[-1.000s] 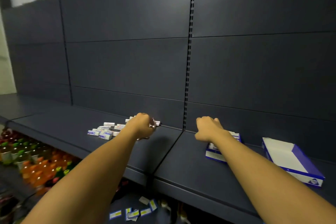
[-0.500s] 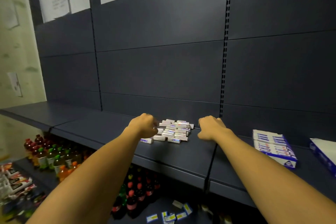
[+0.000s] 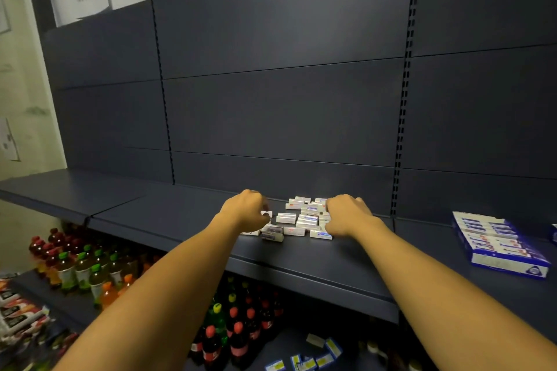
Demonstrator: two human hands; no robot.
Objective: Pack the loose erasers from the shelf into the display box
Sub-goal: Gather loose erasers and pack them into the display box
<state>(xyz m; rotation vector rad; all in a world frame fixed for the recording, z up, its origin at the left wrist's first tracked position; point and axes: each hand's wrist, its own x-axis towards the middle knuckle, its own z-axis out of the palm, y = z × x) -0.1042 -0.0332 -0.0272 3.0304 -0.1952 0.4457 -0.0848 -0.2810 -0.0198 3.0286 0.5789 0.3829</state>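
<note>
Loose erasers (image 3: 304, 221) sit in a messy pile on the shelf (image 3: 187, 214), between the two hands and touching both. Left hand (image 3: 247, 211) is curled at the pile's left edge, fingers hidden behind the knuckles; can't tell if it's actually pinching one or just resting on them. Right hand (image 3: 346, 215) is curled over the pile's right side, same story: grip not visible. Display box (image 3: 497, 245) lies well off to the right of the right hand, already partly filled with rows. Risks as I see it: pile is close to the shelf's front lip near the left hand, so a sweep or raking grab could knock the front ones off onto the bottles (image 3: 235, 331) below; a few small packs (image 3: 319, 352) already lie down there. Grabbing a handful with both hands likely sheds pieces over the long carry to the box. Mixed orientations in the pile mean they won't slot into the rows without re-aligning.
</note>
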